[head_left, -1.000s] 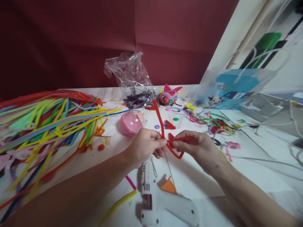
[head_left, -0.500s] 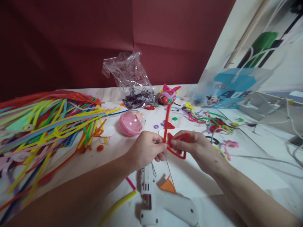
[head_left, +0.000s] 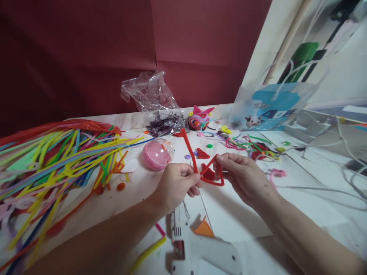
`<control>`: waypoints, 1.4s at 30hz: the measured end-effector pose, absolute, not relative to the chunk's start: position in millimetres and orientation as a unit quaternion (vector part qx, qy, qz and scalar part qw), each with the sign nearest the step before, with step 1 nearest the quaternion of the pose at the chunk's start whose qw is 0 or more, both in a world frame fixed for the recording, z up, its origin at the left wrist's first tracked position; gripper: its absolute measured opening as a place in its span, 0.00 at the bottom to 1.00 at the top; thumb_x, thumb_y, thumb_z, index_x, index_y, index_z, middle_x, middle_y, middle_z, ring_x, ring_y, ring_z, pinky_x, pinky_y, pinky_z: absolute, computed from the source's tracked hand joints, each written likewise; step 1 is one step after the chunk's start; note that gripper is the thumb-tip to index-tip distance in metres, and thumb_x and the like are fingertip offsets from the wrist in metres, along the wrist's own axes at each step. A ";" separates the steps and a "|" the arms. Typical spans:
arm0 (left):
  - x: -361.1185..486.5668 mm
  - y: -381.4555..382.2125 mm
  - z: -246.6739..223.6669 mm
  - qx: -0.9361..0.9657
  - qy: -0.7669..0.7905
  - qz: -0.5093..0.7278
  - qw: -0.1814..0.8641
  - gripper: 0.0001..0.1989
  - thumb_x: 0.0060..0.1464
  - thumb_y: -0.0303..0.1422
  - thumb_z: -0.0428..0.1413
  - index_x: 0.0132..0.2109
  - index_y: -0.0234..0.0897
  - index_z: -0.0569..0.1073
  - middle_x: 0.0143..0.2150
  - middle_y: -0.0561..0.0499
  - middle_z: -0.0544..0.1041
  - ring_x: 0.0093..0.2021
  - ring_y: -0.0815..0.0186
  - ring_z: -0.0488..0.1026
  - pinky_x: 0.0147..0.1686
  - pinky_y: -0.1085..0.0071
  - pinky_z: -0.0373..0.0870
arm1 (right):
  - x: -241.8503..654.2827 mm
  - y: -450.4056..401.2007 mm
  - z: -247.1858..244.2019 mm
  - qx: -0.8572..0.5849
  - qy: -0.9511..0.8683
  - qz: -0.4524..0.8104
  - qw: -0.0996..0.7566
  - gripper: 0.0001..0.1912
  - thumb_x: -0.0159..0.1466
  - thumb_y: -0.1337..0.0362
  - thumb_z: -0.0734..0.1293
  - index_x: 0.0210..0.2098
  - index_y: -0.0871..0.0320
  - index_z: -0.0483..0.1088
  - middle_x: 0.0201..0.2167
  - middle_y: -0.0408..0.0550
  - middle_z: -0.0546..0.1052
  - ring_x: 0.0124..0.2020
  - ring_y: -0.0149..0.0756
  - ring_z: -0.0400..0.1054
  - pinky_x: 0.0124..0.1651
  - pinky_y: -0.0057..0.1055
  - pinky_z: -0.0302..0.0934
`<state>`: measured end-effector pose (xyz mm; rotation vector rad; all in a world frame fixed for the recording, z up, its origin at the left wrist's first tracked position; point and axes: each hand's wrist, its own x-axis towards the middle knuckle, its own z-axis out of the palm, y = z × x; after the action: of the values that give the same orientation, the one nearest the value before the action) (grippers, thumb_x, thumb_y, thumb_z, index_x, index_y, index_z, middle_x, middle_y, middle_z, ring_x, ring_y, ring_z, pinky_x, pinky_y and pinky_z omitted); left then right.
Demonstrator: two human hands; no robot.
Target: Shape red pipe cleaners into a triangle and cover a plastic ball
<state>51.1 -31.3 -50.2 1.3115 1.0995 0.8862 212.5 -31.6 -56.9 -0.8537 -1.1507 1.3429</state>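
Between my hands is a red pipe cleaner [head_left: 189, 149], bent into a triangle at its right part, with a straight end sticking up on the left. My left hand [head_left: 180, 183] pinches it at the corner where the loop meets the straight end. At the loop's right side, my right hand [head_left: 243, 173] grips it between thumb and fingers. Below them lies a white glue gun [head_left: 197, 244] with an orange stand [head_left: 203, 228]. A clear ball with pink winding inside [head_left: 157, 154] rests beyond my left hand. Just past the loop lies a red coiled piece [head_left: 203, 153].
Many coloured pipe cleaners [head_left: 71, 156] cover the left side. At the back stand a clear plastic bag [head_left: 151, 91], a pink wrapped figure [head_left: 199, 118] and a blue-and-white carrier bag [head_left: 269, 107]. Grey cables [head_left: 323, 193] run along the right, and white paper [head_left: 243, 217] lies under my hands.
My right hand has shifted its grip to the outer side of the loop, which now opens as a clear triangle. The upright end leans further left. The view has shifted slightly.
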 end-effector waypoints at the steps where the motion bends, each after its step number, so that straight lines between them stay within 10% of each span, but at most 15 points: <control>1: 51.4 -32.0 -51.2 0.570 0.465 0.374 0.565 0.09 0.47 0.26 0.52 0.20 0.32 0.67 0.19 0.53 0.72 0.16 0.75 0.66 0.17 0.79 0.62 | 213.1 -31.4 -57.1 -0.361 -0.478 0.576 0.556 0.21 0.50 0.54 0.75 0.20 0.65 0.65 0.18 0.48 0.66 0.20 0.31 0.60 0.23 0.21 0.57; 42: 58.6 -35.0 -60.6 0.512 0.454 0.490 0.540 0.08 0.45 0.29 0.54 0.21 0.31 0.68 0.16 0.55 0.68 0.16 0.75 0.63 0.19 0.79 0.60 | 202.6 -30.5 -73.4 -0.364 -0.551 0.548 0.513 0.19 0.52 0.56 0.73 0.25 0.66 0.65 0.21 0.49 0.67 0.19 0.29 0.59 0.21 0.20 0.57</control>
<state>58.6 -35.0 -60.6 1.2174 1.0785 1.1659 202.6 -30.5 -73.4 -0.8761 -1.3238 1.3182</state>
